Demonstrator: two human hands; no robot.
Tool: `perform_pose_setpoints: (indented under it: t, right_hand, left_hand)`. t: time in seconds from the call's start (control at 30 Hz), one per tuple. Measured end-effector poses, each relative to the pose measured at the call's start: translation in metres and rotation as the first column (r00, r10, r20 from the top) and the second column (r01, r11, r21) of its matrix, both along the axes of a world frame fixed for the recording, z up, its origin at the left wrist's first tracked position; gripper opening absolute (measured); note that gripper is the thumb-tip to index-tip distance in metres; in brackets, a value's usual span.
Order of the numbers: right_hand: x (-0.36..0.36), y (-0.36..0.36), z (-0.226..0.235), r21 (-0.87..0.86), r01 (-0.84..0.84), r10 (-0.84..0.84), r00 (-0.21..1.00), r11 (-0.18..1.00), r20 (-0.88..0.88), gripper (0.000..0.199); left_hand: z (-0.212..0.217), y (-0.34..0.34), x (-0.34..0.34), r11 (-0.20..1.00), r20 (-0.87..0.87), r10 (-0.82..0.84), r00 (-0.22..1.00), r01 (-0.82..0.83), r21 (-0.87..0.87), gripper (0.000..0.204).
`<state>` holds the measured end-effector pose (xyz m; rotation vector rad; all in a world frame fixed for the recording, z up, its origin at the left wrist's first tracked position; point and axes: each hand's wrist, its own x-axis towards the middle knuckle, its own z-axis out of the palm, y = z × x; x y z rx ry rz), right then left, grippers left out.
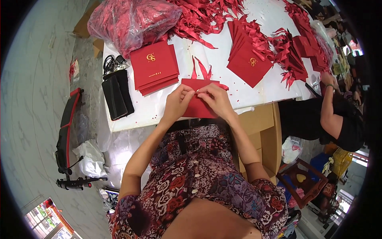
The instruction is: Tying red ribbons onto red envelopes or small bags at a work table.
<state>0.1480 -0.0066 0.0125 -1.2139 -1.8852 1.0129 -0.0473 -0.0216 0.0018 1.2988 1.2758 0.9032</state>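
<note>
A red paper pouch (199, 110) lies flat at the table's near edge, in front of my body. My left hand (178, 102) and my right hand (217, 100) rest on its upper part, thumbs and fingertips pinched close together near its middle. Whatever small thing sits between the fingertips is hidden. Two ends of red ribbon (194, 68) stick up beyond the pouch's far edge, and another bit of ribbon (224, 86) shows beside my right hand. To the left is a stack of red pouches (154, 63) with gold print.
Fanned pouches (248, 65) with ribbons lie to the right. Behind are a plastic bag of red ribbons (131, 22) and loose ribbons (199, 24). A black case (115, 95) lies left, a cardboard box (258, 123) stands below right, and another person's arm (328, 105) reaches in.
</note>
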Motion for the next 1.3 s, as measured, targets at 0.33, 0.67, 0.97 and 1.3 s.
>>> perform_pose_setpoints:
  t: [0.33, 0.67, 0.97, 1.3]
  right_hand:
    - [-0.002, 0.003, -0.015, 0.159, 0.189, -0.215, 0.961, 0.969, 0.172, 0.011]
    - [-0.003, 0.004, -0.027, 0.198, 0.269, -0.304, 0.937, 0.943, 0.171, 0.012]
    - [-0.012, -0.002, -0.034, 0.258, 0.325, -0.362, 0.926, 0.91, 0.11, 0.013]
    - [-0.019, -0.005, -0.036, 0.276, 0.356, -0.382, 0.923, 0.893, 0.045, 0.015]
  left_hand:
    - [-0.021, -0.014, 0.026, 0.924, -0.402, 0.201, 0.893, -0.036, 0.382, 0.062]
    - [-0.013, 0.008, 0.025, 0.871, -0.522, 0.193, 0.831, 0.1, 0.481, 0.045]
    - [-0.015, 0.015, 0.025, 0.838, -0.454, 0.163, 0.876, 0.12, 0.532, 0.026]
    - [-0.018, 0.026, 0.022, 0.975, -0.379, 0.01, 0.925, 0.074, 0.208, 0.02]
